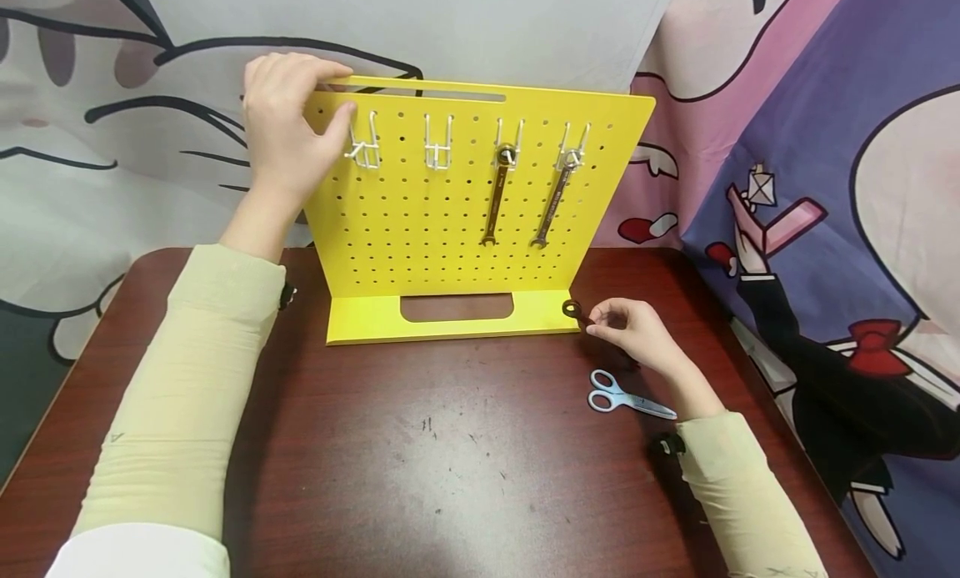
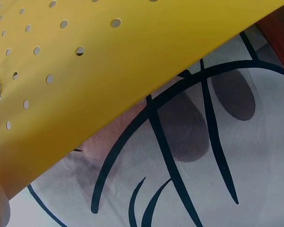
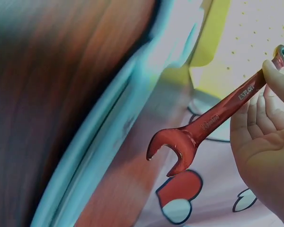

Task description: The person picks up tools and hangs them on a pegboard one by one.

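Note:
My left hand (image 1: 288, 115) grips the top left corner of a yellow pegboard (image 1: 420, 253), thumb in front and fingers over the top edge. The left wrist view shows the pegboard's perforated panel (image 2: 132, 61) close up. Low by the board's right foot, my right hand (image 1: 637, 332) pinches a red combination wrench (image 3: 213, 116) between thumb and fingers near its ring end. Its open jaw points away from the fingers in the right wrist view. Two metal wrenches hang on the board, one dark (image 1: 496, 198) and one silver (image 1: 553, 203).
Light blue scissors (image 1: 626, 401) lie on the brown table (image 1: 450, 444) below my right hand. White wire hooks hold the hung wrenches; a left hook (image 1: 364, 148) and a middle hook (image 1: 437, 148) are bare. Cartoon-printed cloth (image 1: 795, 186) stands behind and to the right.

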A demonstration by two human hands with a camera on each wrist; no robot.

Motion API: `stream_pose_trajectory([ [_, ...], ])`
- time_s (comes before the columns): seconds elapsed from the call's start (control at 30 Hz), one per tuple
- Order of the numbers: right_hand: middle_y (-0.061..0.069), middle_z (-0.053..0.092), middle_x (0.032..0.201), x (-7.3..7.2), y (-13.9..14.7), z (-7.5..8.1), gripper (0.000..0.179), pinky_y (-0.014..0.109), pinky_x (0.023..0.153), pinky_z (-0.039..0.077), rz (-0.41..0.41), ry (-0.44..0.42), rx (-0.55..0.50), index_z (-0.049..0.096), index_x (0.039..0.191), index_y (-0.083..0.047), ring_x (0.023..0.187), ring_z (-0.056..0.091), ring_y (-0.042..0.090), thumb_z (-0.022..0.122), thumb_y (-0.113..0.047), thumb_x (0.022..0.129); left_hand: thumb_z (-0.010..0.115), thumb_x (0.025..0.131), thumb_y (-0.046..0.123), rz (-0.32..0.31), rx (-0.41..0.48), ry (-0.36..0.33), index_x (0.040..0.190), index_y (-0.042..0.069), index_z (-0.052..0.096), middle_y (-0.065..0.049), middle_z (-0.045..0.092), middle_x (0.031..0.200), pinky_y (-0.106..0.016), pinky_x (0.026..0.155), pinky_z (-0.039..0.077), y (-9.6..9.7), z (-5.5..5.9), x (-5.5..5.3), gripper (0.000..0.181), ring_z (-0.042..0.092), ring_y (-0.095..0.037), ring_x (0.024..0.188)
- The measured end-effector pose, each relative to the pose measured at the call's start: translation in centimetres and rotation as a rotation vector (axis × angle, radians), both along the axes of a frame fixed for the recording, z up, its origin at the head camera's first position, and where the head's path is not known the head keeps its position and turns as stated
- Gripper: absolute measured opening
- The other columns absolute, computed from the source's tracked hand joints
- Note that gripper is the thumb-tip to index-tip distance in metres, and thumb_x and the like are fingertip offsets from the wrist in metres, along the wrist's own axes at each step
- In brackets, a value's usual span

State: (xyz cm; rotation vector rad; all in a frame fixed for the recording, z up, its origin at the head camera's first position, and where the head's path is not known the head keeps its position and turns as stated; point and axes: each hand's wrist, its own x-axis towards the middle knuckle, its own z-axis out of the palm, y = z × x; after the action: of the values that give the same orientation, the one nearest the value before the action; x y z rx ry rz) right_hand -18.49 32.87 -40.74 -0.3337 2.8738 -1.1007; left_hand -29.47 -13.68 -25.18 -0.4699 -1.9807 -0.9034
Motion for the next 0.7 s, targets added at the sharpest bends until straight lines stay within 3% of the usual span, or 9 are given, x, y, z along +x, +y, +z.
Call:
stream_pose_trajectory([
  [0.53,0.016,0.074,0.091,-0.7,-6.4,1.0,0.014,0.015,0.073,0.055,-0.039,-0.017,-0.233,0.072,0.102,0.005,0.076,0.066,0.003,0.079,-0.004,0.092,0.075,0.094,0.011,0.001,0.001,0.011,0.117,0.004,0.079,-0.016,0.079,0.115,-0.034,0.118,0.034,0.0,-0.1,0.0,0.023,0.064,-0.038,0.111],
  [0.7,0.011,0.075,0.092,-1.0,-8.4,1.4,0.017,0.016,0.072,0.054,-0.06,-0.027,-0.305,0.072,0.104,0.008,0.076,0.067,0.0,0.078,-0.003,0.092,0.075,0.094,0.011,-0.001,0.001,0.015,0.117,0.005,0.079,-0.016,0.079,0.115,-0.034,0.118,0.034,0.0,-0.1,-0.1,0.023,0.065,-0.038,0.111],
])
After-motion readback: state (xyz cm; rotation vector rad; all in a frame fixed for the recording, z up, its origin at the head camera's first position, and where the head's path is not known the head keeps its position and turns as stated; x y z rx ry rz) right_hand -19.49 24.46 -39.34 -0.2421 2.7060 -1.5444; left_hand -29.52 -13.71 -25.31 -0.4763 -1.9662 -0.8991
